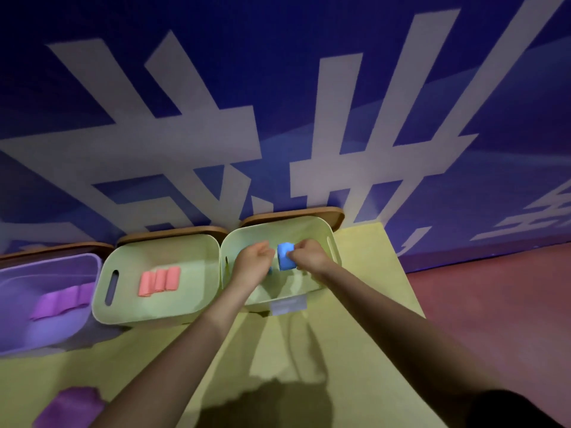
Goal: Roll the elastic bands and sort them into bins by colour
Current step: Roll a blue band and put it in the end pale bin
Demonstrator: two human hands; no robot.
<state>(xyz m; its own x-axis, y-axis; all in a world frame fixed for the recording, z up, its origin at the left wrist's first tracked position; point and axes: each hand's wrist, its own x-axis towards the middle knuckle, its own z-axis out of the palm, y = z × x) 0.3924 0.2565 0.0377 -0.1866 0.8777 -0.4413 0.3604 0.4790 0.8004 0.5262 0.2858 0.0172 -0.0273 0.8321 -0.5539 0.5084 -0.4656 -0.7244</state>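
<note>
Elastic bands are mostly sorted already: three rolled coral-pink bands (159,281) are laid in the middle pale green bin (197,307), purple ones (61,301) in the lilac bin (18,338). A rolled blue band (285,256) is pinched by the right hand (309,256) over the right green bin (335,248); the left hand (251,262) is loosely curled, nothing visibly held. One unrolled purple band (69,407) is left on the yellow mat (355,366).

A yellow-green table (355,350) is set against a blue wall. Three bins are lined along its far edge: a purple bin (18,329) at the left, a green bin (197,304) in the middle, another green bin (332,242) at the right. A loose purple band (71,407) is laid at the near left.
</note>
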